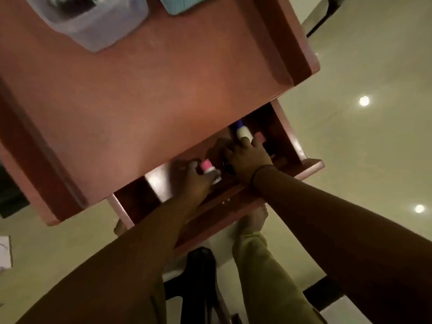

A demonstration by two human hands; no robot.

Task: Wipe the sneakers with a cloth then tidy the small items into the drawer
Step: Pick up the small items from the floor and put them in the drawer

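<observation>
The tidying step is under way: both hands reach into the open drawer point(301, 146) at the counter's point(140, 90) five o'clock edge. The left hand point(195, 177) grips a pink-capped bottle point(210, 170); the right hand point(247, 160) holds a white tube point(243, 132) (blue-tipped) at its one o'clock. Next, I judge, both items need releasing inside.

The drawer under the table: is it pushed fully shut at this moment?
No. The drawer stands pulled out from under the table, with both hands reaching inside, the left hand holding a pink-capped bottle.

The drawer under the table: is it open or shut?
Open. The drawer is pulled out past the table edge, and both hands reach inside: the left hand holds a pink-capped bottle, the right hand touches a white bottle.
</observation>
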